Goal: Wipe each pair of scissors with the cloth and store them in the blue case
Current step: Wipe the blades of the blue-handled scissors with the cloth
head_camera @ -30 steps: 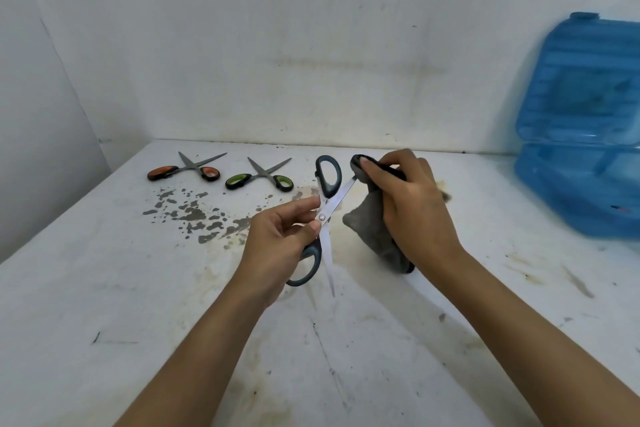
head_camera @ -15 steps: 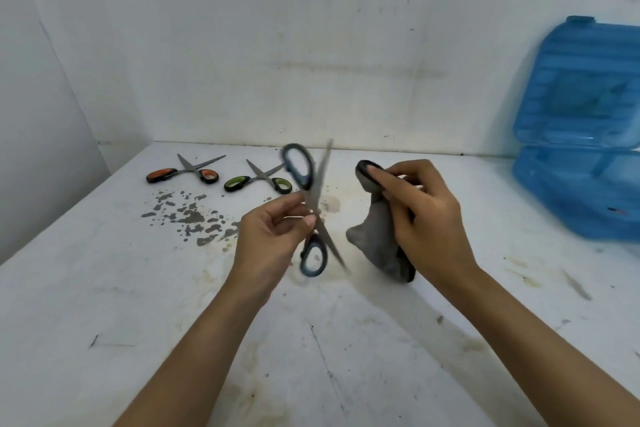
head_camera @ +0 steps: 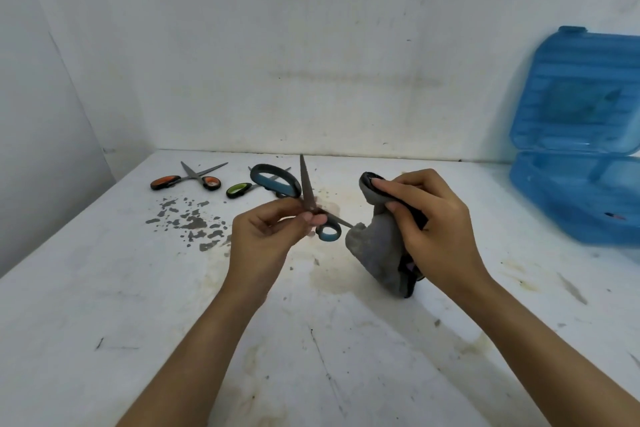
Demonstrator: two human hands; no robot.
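— Where are the blue-handled scissors (head_camera: 294, 198) at this moment?

— Up in the air above the white counter (head_camera: 104, 288), between the two forearms. The left hand (head_camera: 266, 236) pinches them at the pivot, thumb and fingertips closed on the metal where the blades cross. The scissors are spread open: one blade points up and slightly away, the other runs out to the right, and its tip reaches the cloth (head_camera: 377, 253).

— And the handles?

— The large loop sits up and to the left of the pinch, the small loop hangs just below and to the right of it (both dark grey with blue inside).

— What about the other hand?

— The right hand (head_camera: 436, 229) grips the grey cloth, fingers curled round its upper part, with the rest of it drooping underneath towards the counter. I cannot tell whether the bottom of the cloth touches the surface.

— The remaining pairs?

— Two lie flat at the back left of the counter, blades apart: the orange-handled scissors (head_camera: 188, 178) furthest left, and the green-handled scissors (head_camera: 242, 188) beside them, partly hidden behind the held pair's large loop.

— And the blue case (head_camera: 581, 163)?

— At the far right, well apart from both hands, lid raised against the wall. Its contents are too blurred to make out.
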